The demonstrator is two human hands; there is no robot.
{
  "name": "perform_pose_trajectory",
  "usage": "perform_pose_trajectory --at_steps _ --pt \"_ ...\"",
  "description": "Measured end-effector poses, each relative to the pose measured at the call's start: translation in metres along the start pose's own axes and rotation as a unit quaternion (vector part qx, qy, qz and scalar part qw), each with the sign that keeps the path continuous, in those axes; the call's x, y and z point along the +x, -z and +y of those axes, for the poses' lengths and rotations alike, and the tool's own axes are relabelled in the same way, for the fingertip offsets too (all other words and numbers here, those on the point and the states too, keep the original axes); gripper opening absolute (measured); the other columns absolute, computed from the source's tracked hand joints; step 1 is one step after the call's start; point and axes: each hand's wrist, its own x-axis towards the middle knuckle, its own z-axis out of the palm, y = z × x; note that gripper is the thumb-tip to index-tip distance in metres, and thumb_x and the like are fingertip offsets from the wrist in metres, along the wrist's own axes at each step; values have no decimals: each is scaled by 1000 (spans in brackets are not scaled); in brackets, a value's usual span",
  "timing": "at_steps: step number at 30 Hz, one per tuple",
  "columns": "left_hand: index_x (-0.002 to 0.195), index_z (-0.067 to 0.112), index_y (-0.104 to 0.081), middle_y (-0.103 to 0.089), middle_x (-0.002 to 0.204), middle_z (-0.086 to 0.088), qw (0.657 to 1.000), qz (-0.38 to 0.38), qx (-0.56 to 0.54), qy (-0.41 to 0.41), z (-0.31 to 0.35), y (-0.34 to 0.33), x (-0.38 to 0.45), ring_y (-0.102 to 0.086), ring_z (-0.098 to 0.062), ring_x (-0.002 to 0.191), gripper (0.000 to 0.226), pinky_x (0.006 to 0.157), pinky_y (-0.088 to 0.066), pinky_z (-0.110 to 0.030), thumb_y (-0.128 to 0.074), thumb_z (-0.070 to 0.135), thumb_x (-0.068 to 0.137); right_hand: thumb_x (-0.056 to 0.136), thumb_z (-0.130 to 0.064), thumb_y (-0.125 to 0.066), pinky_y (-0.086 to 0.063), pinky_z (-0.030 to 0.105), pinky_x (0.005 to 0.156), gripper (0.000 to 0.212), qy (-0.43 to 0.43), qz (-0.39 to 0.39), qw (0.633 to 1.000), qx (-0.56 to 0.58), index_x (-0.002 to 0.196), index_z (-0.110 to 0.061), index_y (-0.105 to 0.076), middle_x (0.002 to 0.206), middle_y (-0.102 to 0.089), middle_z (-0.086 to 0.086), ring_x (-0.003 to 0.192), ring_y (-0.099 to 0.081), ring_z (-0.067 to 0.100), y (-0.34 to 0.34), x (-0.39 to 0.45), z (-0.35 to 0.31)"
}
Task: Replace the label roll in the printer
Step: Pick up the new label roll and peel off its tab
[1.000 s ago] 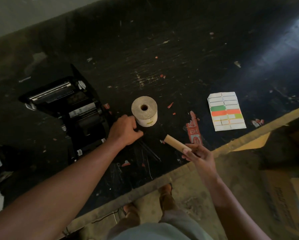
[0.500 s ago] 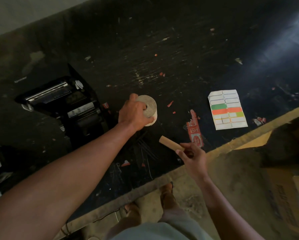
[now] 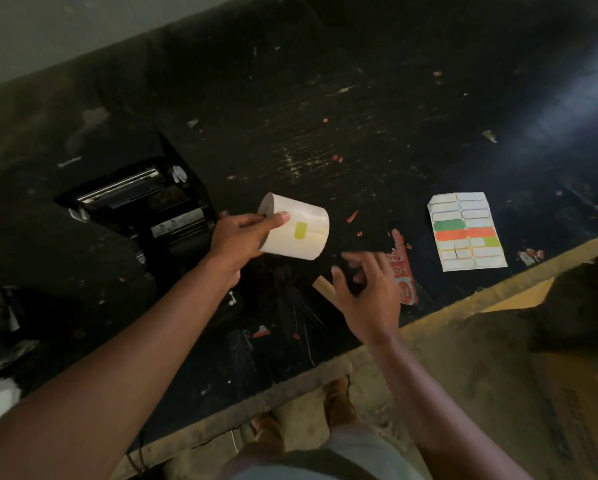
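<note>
The black label printer [image 3: 141,206] sits open on the dark table at the left. My left hand [image 3: 236,237] grips a full white label roll [image 3: 299,230], lifted off the table and turned on its side just right of the printer, with a yellow sticker on its outer wrap facing me. My right hand [image 3: 366,292] hovers below and to the right of the roll, fingers spread and holding nothing. The empty brown cardboard core [image 3: 323,286] shows beside that hand's thumb, and the palm hides most of it.
A sheet of coloured stickers [image 3: 467,230] lies on the table at the right, and a red wrapper [image 3: 404,268] lies just beyond my right hand. The table's worn front edge [image 3: 463,301] runs diagonally. Cardboard boxes [image 3: 574,403] stand on the floor at the right.
My left hand took hold of the roll on the table, lifted it and tipped it sideways. My right hand let go of the cardboard core and opened its fingers.
</note>
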Motion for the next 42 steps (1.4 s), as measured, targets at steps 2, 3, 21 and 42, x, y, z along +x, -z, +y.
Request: perform_pose_trajectory --at_steps 2,3,21,42 --pt "87 23 -84 -82 100 4 998 9 -53 17 -3 6 -18 -76 -15 102 38 82 -63 -35 -94 52 65 96 -43 -67 -48 15 75 35 85 32 996 8 126 -24 -68 114 -59 -11 90 -57 3 6 13 -33" --pt "84 23 -84 -83 97 5 997 14 -67 20 -4 8 -27 -76 -15 101 36 80 -62 -34 -94 52 64 96 -43 -65 -49 19 79 37 119 29 992 0 128 -23 -68 115 -59 -9 95 -57 5 8 19 -47" --pt "82 35 -85 -79 98 13 991 71 -116 -14 -28 48 -83 -72 -8 99 31 84 -62 -33 -90 61 66 92 -26 -72 -52 30 83 26 275 -63 957 -63 113 -11 -75 113 -65 6 106 -60 20 -2 5 -110" --pt "105 28 -77 -76 116 -1 988 -1 -137 75 -15 71 -92 -72 -20 110 66 83 -63 -35 -90 63 51 91 -29 -83 -61 41 81 23 389 -198 895 -97 106 -12 -81 106 -73 0 91 -70 15 31 43 -136"
